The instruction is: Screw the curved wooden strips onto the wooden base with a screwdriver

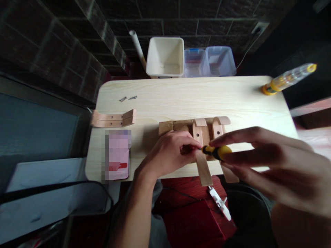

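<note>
My right hand (261, 158) grips a yellow and black screwdriver (218, 151), its shaft pointing left. The tip meets a curved wooden strip (203, 168) close to my left hand (174, 146). Thumb and forefinger of that hand are pinched together at the tip; anything between them is too small to name. The strip bends over a brown block (167, 127) and bears a dark screw or hole above my fingertips. To its right, a second curved strip (218, 129) with a similar dark spot rests on the same block, partly hidden by my right hand.
Two more bent wooden pieces (113, 119) lie together at the table's left, with several screws (128, 99) behind. A phone (119, 155) is at the left front. A clear yellow-capped tube (289, 79) stands back right. Bins (165, 74) sit beyond the table (193, 98).
</note>
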Demonstrator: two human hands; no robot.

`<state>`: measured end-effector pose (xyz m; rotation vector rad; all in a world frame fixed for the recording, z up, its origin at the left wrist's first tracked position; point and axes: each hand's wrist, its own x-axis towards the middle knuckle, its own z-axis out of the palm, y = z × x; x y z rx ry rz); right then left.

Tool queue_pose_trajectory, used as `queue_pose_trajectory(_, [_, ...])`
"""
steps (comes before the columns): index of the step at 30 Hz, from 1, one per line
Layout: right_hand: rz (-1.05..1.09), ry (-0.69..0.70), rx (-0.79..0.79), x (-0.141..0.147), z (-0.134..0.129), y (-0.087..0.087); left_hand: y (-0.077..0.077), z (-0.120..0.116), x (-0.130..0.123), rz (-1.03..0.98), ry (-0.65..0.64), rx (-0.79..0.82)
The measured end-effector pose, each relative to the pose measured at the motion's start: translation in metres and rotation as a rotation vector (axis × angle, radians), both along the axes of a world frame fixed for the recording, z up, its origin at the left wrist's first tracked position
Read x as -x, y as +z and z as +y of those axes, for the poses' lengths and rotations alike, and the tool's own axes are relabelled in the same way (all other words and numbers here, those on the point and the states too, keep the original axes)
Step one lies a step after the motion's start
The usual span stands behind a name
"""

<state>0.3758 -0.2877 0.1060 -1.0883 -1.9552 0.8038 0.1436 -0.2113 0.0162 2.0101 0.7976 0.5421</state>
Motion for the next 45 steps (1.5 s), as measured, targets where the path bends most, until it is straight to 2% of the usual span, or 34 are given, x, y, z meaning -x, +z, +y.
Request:
queue_pose_trajectory(18, [-0.102, 0.064, 0.049, 0.0036, -0.005, 0.0102, -0.0005, 0.0, 0.0005, 0.014, -0.002, 0.011])
queue_pose_trajectory(23, [-0.059, 0.055, 0.049, 0.0041, -0.0045, 0.0097, -0.0011, 0.0001, 0.0011, 0.025, -0.008, -0.001])
queue_pose_trajectory(28, [-0.052, 0.11, 0.085, 0.0038, -0.0049, 0.0074, 0.0015, 0.0002, 0.0006, 0.035, -0.008, 0.011])
queue_pose_trajectory(36, [-0.108, 0.103, 0.032, 0.0001, -0.0049, 0.0093, 0.0013, 0.0, 0.0002, 0.024, -0.001, 0.029])
queue_pose_trajectory(45, [-0.076, 0.093, 0.049, 0.0001, -0.0046, 0.0069, 0.001, 0.0001, 0.0005, 0.013, 0.0, 0.023])
